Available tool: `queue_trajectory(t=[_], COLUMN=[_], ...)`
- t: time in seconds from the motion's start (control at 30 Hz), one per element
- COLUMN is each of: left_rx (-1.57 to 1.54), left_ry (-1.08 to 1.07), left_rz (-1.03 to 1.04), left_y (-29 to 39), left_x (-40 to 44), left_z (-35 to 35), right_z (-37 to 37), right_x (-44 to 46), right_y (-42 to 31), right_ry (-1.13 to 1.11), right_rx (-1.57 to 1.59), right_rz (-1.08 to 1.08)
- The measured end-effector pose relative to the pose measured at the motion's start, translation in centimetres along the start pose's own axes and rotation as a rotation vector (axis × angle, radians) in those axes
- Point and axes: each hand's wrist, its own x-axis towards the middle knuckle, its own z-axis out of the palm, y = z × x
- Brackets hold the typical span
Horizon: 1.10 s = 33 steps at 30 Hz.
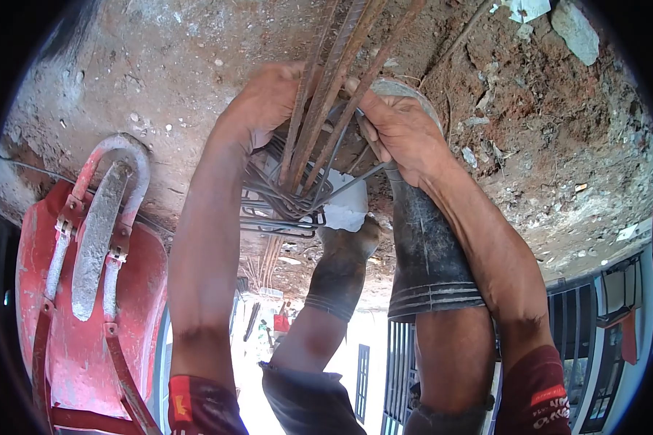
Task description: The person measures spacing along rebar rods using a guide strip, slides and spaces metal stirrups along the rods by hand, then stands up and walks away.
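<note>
Several long rusty rebar rods (325, 94) run from the top edge down the middle, between my hands. My left hand (272, 98) is closed at the left side of the rods, its fingertips hidden behind them. Curled at the right side is my right hand (406, 130), closed around a bent steel stirrup (357, 183) with its thumb against a rod. More grey stirrups (279, 210) sit bunched around the rods below my hands. A pale flat piece (347, 203) lies behind them.
Black rubber boots (432, 246) stand close to the stirrups. A red wheelbarrow (40, 268) is at the left, its wheel (101, 239) whitened. Rough soil (544, 167) with stones, including a large one (575, 32), surrounds me. Barred windows (569, 319) show at lower right.
</note>
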Motion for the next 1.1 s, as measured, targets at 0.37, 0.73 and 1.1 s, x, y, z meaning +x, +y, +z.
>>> queue_trajectory(t=[0.37, 0.73, 1.1], left_rx=[-0.231, -0.501, -0.812], left_ry=[0.245, 0.531, 0.74], left_rz=[-0.047, -0.036, -0.104], left_y=[0.6, -4.2, -3.4], left_x=[-0.5, -6.5, -9.2], left_z=[2.4, -1.7, 1.3], right_z=[-0.4, -2.6, -2.5], right_x=[0.0, -2.1, -3.1], right_y=[1.1, 1.7, 1.2], right_ry=[0.0, -0.01, -0.078], right_rx=[0.024, 0.164, 0.31], right_rz=[-0.089, -0.028, 0.055])
